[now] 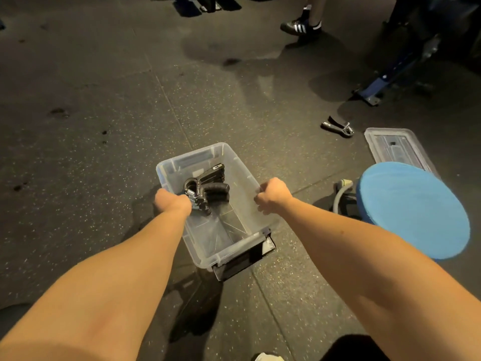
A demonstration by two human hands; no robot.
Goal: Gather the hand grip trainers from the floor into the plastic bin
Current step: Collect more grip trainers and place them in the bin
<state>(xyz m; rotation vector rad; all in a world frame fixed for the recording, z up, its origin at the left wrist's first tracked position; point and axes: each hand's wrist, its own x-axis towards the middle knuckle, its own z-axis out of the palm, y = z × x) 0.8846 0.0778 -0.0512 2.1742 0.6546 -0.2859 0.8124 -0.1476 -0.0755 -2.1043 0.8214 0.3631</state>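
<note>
While both hands, left [171, 201] and right [273, 195], clench the bin [234, 162] rims (thin, flexy), last trainer [338, 127] looks stiff; grab its handles.

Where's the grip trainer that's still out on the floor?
Head view, upper right: the black and silver grip trainer lies on the dark rubber floor, just left of the clear plastic lid.

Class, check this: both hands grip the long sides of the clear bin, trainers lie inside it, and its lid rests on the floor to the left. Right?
Not quite. The lid rests on the floor to the right. The head view shows it, and the left hand and right hand gripping the bin with trainers inside.
</note>
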